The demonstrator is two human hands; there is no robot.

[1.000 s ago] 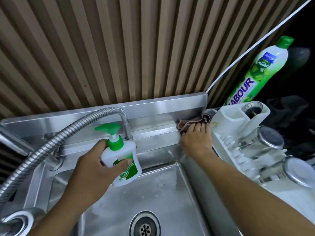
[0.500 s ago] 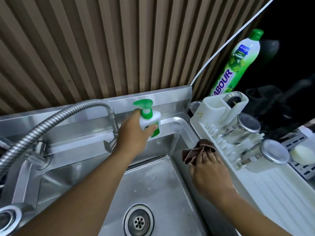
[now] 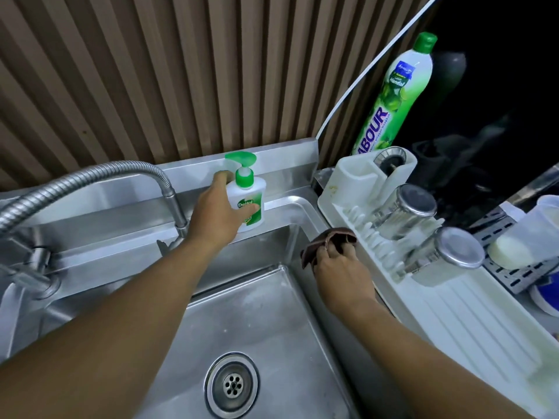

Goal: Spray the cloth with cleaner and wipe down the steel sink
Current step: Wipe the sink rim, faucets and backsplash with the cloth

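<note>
The steel sink (image 3: 272, 328) has a wide basin that gives room for sweeping strokes. The white dish rack (image 3: 453, 313) crowds its right rim, leaving a narrow strip. The Dettol pump bottle (image 3: 246, 195) stands upright on the back ledge with the left hand (image 3: 214, 216) curled round it, probably parking it clear of the wiping. The brown cloth (image 3: 320, 240) lies bunched on the right rim, pinched by the right hand's (image 3: 341, 276) curled fingers.

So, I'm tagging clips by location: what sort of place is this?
Most likely a home kitchen: a steel sink with a hose tap, a white dish rack, and a dish-liquid bottle.
</note>
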